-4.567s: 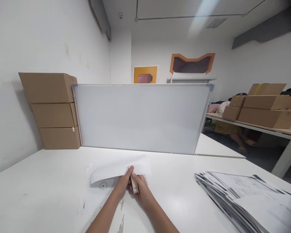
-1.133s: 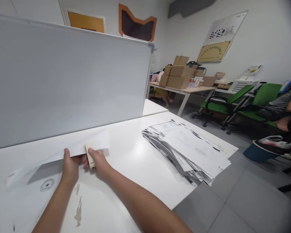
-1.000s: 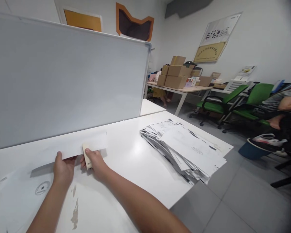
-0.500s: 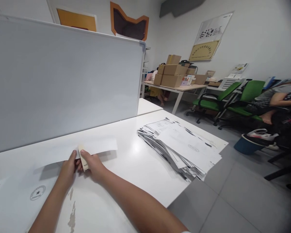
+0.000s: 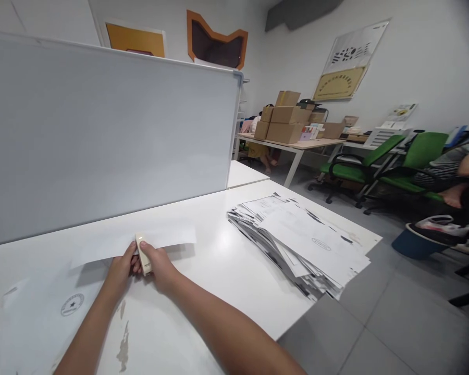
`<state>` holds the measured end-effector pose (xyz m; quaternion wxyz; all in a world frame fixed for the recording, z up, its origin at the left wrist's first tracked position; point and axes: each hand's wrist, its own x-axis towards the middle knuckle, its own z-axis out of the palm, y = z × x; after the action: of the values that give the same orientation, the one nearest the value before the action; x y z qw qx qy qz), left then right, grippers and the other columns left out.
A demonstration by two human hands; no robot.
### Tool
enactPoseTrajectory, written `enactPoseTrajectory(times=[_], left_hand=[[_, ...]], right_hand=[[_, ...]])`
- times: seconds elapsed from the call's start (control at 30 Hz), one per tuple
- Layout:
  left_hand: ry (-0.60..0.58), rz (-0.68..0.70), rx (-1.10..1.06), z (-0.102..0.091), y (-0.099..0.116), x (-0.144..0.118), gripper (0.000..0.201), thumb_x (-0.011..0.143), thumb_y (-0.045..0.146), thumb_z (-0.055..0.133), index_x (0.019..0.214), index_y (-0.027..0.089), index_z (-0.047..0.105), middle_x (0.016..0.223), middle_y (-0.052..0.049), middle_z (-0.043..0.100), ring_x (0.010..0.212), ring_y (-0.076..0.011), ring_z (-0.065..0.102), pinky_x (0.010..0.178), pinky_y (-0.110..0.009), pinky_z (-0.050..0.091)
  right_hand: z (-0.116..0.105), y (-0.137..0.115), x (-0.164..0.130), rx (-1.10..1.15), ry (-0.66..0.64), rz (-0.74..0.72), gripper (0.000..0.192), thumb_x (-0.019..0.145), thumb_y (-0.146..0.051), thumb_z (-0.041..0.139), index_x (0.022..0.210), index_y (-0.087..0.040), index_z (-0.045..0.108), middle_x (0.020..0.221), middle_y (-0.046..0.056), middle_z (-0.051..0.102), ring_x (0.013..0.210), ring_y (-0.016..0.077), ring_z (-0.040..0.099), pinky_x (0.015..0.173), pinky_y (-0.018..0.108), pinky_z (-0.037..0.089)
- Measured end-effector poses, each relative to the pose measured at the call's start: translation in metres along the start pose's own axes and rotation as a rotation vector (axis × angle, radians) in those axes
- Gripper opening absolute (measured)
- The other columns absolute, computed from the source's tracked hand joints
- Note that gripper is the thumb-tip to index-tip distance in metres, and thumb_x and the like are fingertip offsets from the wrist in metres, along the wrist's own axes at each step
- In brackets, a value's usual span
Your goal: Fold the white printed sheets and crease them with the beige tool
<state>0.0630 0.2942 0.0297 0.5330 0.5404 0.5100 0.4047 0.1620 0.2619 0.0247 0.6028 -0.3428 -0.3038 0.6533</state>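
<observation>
A cream stapler (image 5: 144, 259) sits in my right hand (image 5: 162, 268), the thumb pressed on its top and the fingers wrapped round it. The stapler's far end overlaps the near edge of a white paper sheet (image 5: 180, 238), held just above the table. My left hand (image 5: 121, 268) is closed at that edge beside the stapler, its thumb on the paper and its other fingers curled underneath, partly hidden. To the left, a flat sheet with a round star stamp (image 5: 72, 304) lies on the table near my left forearm.
A thick, uneven pile of papers (image 5: 297, 234) lies at the right table edge. A whiteboard (image 5: 113, 130) stands along the back. Beyond are cardboard boxes (image 5: 283, 131), green chairs (image 5: 426, 156), a blue bin (image 5: 418, 247) and seated people.
The view has shifted slightly, so everything appears a little further right and lower. Both hands keep their hold on the stapler and the paper.
</observation>
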Motion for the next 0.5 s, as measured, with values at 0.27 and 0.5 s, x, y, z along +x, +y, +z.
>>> enactPoseTrajectory(times=[0.27, 0.5], left_hand=[[-0.02, 0.106, 0.084, 0.0007, 0.0064, -0.0075, 0.055, 0.068, 0.06, 0.063, 0.036, 0.022, 0.039, 0.035, 0.001, 0.043, 0.039, -0.0121, 0.039, 0.045, -0.025, 0.035], [-0.003, 0.083, 0.061, 0.0004, 0.0034, -0.0039, 0.057, 0.07, 0.062, 0.06, 0.036, 0.022, 0.04, 0.035, 0.001, 0.042, 0.038, -0.0123, 0.041, 0.045, -0.025, 0.035]], right_hand=[[-0.001, 0.0022, -0.0013, 0.018, -0.03, -0.035, 0.047, 0.088, -0.041, 0.049, 0.051, -0.015, 0.06, 0.046, 0.002, 0.055, 0.043, 0.0115, 0.048, 0.05, 0.025, 0.037], [-0.0005, -0.0001, -0.0025, 0.016, -0.021, -0.008, 0.048, 0.089, -0.037, 0.047, 0.049, -0.015, 0.06, 0.046, 0.003, 0.055, 0.043, 0.0122, 0.05, 0.051, 0.025, 0.039]])
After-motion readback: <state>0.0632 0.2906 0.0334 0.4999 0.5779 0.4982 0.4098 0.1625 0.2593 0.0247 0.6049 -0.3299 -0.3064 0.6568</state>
